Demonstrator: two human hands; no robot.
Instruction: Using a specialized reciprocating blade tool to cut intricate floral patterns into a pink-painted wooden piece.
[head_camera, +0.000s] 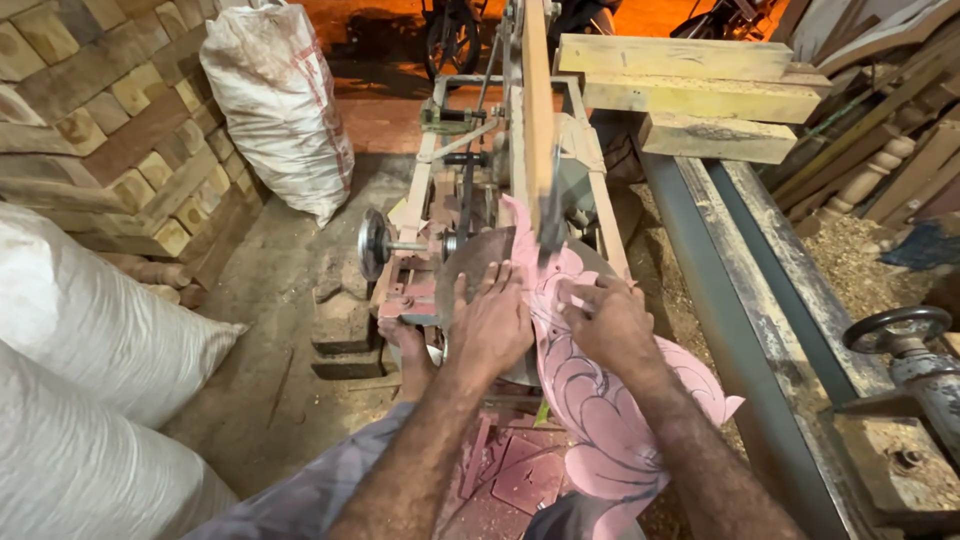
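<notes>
White woven sacks (280, 100), bulging and tied shut so their contents cannot be told, stand at ten o'clock beside stacked wood blocks (100, 110); rough planks (700, 95) lie at one o'clock. At centre a pink board (600, 410), flat, scalloped and pencilled with curling lines, lies on the saw's round bench (480, 260), probably metal. The left hand (492, 328) presses flat on it, grip wide; the right hand (612, 325) pinches its cut edge beside the blade guide (538, 120).
</notes>
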